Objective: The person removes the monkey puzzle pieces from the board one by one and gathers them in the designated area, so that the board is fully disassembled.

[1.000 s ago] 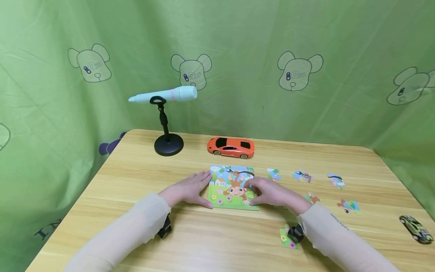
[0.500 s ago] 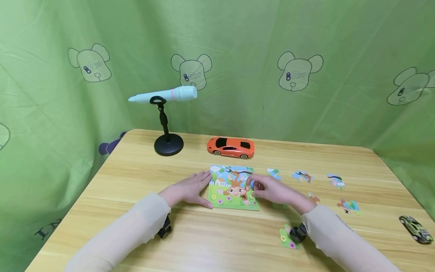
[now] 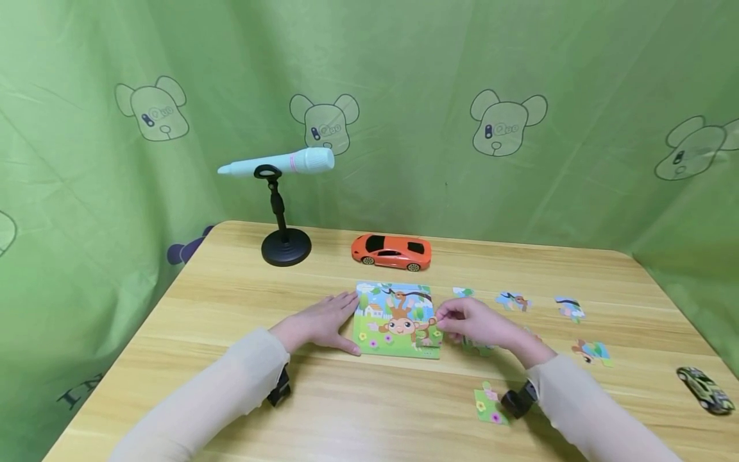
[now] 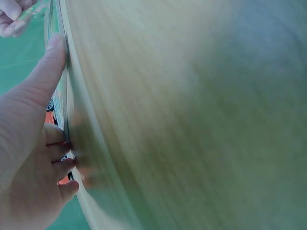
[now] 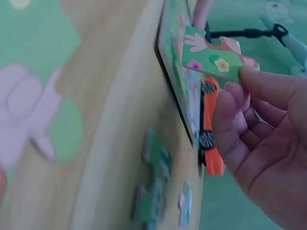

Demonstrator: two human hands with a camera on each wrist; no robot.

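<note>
Between thumb and fingertips of the right hand sits a puzzle piece — pinched at one edge, apparently thin, light, stiff — best held by its rim.

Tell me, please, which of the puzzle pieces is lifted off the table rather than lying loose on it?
The green flowered piece pinched by the right hand at the puzzle board; the others lie flat on the table.
</note>
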